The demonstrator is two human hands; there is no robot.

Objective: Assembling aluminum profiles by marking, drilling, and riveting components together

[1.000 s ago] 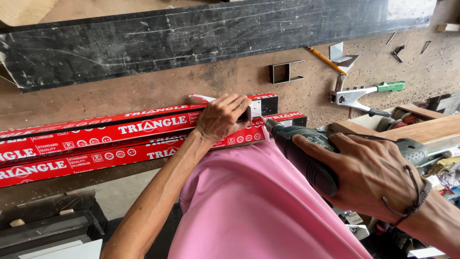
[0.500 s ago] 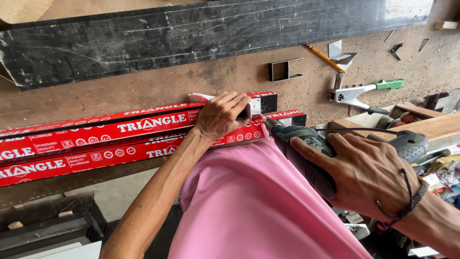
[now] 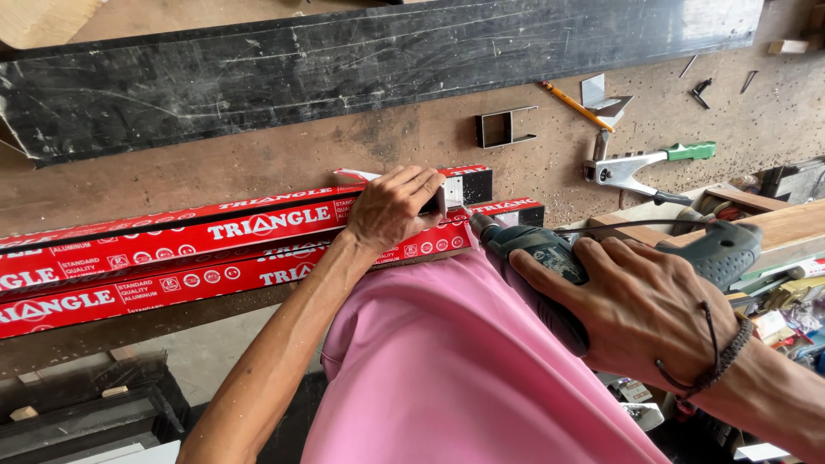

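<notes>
Scuffed, dusty wooden workbench point(image 3: 284, 163); dark board point(image 3: 344, 60) apparently leaning behind.

2 long red wrapped bars point(image 3: 172, 258) with white lettering lie side by side along workbench point(image 3: 258, 167) front edge, below black slab point(image 3: 344, 69). Left hand point(image 3: 391, 210) rests on their right ends.

profiles point(image 3: 215, 249): red wrap, white print | drill point(image 3: 550, 258): dark green | shirt point(image 3: 455, 369): pink

two red-wrapped aluminium bars point(image 3: 215, 249), one power drill point(image 3: 550, 258), one rivet tool point(image 3: 644, 167), one pencil point(image 3: 571, 103).
</notes>
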